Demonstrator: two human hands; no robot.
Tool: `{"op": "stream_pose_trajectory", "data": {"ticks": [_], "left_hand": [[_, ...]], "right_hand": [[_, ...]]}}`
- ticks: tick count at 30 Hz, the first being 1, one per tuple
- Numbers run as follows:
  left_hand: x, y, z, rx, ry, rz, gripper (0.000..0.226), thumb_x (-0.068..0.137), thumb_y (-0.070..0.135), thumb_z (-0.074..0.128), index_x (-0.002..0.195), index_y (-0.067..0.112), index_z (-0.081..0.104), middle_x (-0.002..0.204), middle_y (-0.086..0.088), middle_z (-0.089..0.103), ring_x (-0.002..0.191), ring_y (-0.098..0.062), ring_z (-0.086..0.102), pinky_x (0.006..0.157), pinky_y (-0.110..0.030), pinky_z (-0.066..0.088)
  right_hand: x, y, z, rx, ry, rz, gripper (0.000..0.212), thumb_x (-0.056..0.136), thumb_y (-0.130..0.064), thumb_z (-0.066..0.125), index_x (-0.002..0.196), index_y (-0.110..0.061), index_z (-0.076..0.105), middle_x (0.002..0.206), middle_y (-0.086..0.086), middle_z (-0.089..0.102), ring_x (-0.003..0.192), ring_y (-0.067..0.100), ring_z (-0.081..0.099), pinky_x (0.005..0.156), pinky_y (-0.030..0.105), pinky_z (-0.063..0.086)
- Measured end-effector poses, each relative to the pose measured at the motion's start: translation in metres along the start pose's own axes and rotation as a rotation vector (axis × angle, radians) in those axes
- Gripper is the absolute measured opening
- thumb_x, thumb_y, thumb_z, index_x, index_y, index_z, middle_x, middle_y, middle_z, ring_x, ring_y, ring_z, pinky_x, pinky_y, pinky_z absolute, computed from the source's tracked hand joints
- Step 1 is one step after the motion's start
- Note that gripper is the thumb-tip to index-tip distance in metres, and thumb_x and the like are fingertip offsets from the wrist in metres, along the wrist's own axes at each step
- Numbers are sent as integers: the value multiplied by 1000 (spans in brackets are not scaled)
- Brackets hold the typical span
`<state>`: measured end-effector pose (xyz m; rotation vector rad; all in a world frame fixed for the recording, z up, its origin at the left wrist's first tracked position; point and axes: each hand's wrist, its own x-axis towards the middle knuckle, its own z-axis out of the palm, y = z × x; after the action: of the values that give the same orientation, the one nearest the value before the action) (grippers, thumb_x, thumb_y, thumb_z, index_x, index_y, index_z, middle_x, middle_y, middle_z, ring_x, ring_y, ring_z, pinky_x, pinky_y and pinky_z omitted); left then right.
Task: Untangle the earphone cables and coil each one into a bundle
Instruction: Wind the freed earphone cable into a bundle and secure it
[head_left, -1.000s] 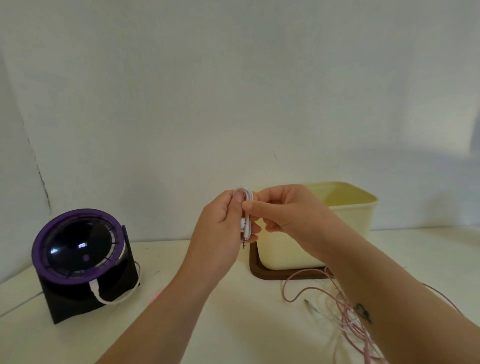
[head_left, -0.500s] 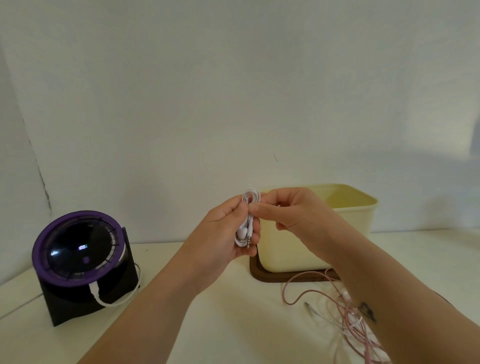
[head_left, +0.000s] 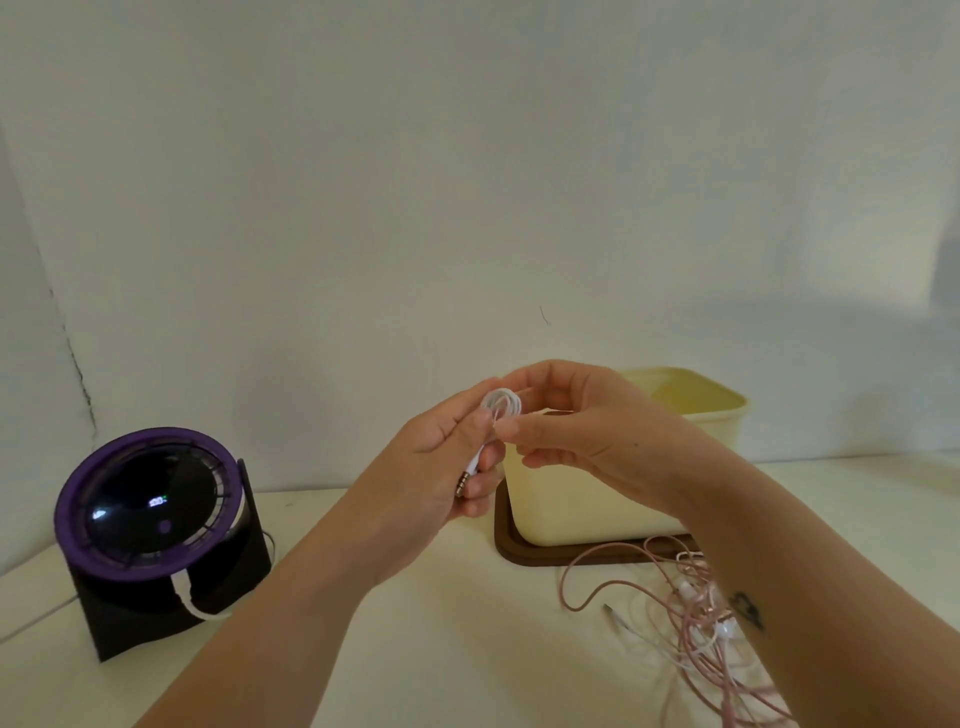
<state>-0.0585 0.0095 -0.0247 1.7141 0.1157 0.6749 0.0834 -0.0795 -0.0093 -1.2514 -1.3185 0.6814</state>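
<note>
Since the half-second before, the plug (head_left: 463, 480) of the white earphone cable (head_left: 501, 405) had swung leftward, from hanging almost straight down to slanting down and left across the left palm. My left grip (head_left: 431, 467) was closed round the folded bundle, thumb and fingers curled on its middle. My right grip (head_left: 582, 426) pinched the same bundle just under its top loop, forefinger tip against the strands. Both held it in the air above the counter (head_left: 415, 649), in front of the cream tub (head_left: 727, 410).

I read the bundle's long axis as tilted. The rounded loop end pointed up and slightly right. The metal plug end pointed down and left, poking out below the left fingers.

Farther out, the tub sat on a brown tray (head_left: 519, 548). Near the tray's front edge, under my right forearm, a tangle of pink cables (head_left: 696, 623) lay loose on the counter with pale strands mixed in. Well apart on the left stood a purple-ringed device (head_left: 150, 519) on a black base, tilted back, a white lead plugged in at its lower edge.
</note>
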Motion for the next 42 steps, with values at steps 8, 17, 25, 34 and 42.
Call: {"op": "stream_pose_trajectory", "data": {"ticks": [8, 17, 25, 34, 42], "left_hand": [[-5, 2, -12, -119, -171, -122, 27, 95, 30, 46, 117, 19, 58, 67, 3, 43, 52, -7, 38, 51, -18, 38], [-1, 4, -13, -189, -108, -293, 48, 84, 48, 39, 109, 17, 67, 77, -3, 63, 60, -11, 56, 55, -24, 50], [-3, -2, -1, 710, 68, 97, 26, 94, 26, 54, 115, 41, 53, 87, 17, 59, 69, 4, 57, 63, -14, 48], [-6, -22, -4, 1310, 229, 73, 22, 100, 39, 29, 109, 22, 40, 90, 10, 49, 79, -14, 50, 66, -28, 37], [-44, -24, -42, 1403, 179, -44, 20, 100, 39, 25, 100, 21, 32, 79, 6, 46, 65, -16, 50, 55, -30, 32]], "right_hand": [[-5, -7, 4, -52, -94, -161, 12, 80, -2, 68, 83, -13, 70, 73, 4, 71, 68, 10, 65, 62, 17, 49], [-2, -2, 2, -139, -13, -146, 2, 80, -1, 70, 78, -2, 69, 73, 13, 72, 69, 24, 68, 63, 19, 52], [1, 0, -1, -219, 66, -168, 2, 78, -8, 73, 78, -7, 73, 75, 7, 73, 64, 11, 64, 63, 20, 52], [5, 8, 13, -297, 83, -122, 4, 76, -9, 76, 75, -8, 73, 65, 2, 70, 58, 5, 62, 63, 19, 51], [7, 17, 63, -323, 34, -148, 9, 79, -14, 74, 78, -23, 74, 67, 0, 71, 60, 5, 60, 65, 25, 51]]}}
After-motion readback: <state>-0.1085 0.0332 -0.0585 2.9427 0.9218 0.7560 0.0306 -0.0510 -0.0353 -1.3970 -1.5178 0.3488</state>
